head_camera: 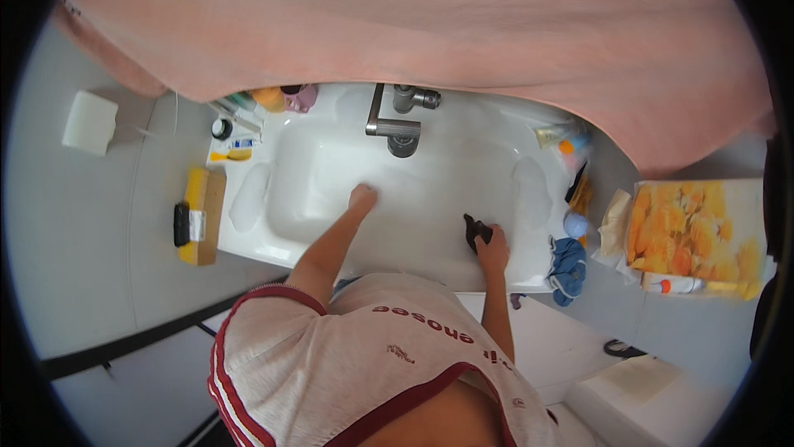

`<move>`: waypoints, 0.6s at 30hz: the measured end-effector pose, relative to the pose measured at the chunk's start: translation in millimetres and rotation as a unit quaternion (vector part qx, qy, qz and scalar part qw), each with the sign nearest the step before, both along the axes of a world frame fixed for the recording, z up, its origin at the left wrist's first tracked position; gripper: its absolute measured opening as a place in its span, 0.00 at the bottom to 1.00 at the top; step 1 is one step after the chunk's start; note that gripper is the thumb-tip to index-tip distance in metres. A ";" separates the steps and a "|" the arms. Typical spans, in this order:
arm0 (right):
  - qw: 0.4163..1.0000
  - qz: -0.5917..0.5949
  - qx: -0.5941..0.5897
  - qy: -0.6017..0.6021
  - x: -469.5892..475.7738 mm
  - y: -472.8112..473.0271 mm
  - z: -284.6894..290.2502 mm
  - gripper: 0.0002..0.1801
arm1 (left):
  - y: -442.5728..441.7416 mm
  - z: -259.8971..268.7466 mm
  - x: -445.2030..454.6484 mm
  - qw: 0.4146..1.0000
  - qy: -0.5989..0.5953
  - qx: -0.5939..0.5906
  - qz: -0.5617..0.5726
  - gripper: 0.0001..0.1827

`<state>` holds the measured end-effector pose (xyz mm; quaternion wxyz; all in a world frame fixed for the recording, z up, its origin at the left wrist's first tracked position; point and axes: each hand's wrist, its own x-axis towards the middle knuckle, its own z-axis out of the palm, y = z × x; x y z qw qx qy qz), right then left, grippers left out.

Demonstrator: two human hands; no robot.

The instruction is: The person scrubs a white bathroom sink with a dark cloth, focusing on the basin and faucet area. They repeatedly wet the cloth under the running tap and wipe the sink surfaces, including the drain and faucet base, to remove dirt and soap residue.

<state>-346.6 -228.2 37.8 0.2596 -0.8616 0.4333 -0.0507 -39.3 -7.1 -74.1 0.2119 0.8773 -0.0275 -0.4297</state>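
Note:
Before me is a white sink (397,230) with a grey metal faucet (395,128) over its back part. My left hand (363,197) is inside the basin, below and left of the faucet, its fingers curled; whether they hold anything is hidden. At the right front of the basin my right hand (493,247) grips a small, dark, wet-looking cloth (476,231), which sticks out past the fingers to the left.
A yellow hairbrush or comb (232,155), a toothpaste tube (244,144) and a small jar (221,129) lie on the left ledge. A blue scrunched cloth (567,268) and a light blue ball-like item (575,224) sit at the right edge. A pink towel (422,19) spans the back.

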 end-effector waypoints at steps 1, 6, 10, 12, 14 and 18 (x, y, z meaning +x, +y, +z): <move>1.000 -0.006 0.005 -0.006 -2.4 2.6 -3.5 0.21 | 6.8 0.7 -2.2 0.992 -0.123 -0.006 0.034 0.21; 0.999 -0.015 0.003 -0.029 -6.5 1.1 -16.3 0.22 | 36.6 18.2 -12.8 0.894 -0.438 0.012 0.098 0.29; 0.999 -0.029 -0.020 -0.028 -10.6 3.9 -13.3 0.22 | 35.6 8.6 1.4 0.928 -0.358 0.023 0.102 0.29; 0.999 -0.038 -0.016 -0.030 -5.0 10.2 -7.5 0.22 | 30.6 -22.6 15.0 0.900 -0.432 -0.049 0.025 0.29; 0.998 -0.058 -0.011 -0.032 -6.2 17.6 -0.5 0.22 | 17.5 -36.9 25.5 0.889 -0.433 -0.144 -0.023 0.28; 0.994 -0.070 -0.060 -0.060 -18.7 44.2 8.5 0.23 | -14.7 -21.1 35.1 0.893 -0.333 -0.296 -0.067 0.23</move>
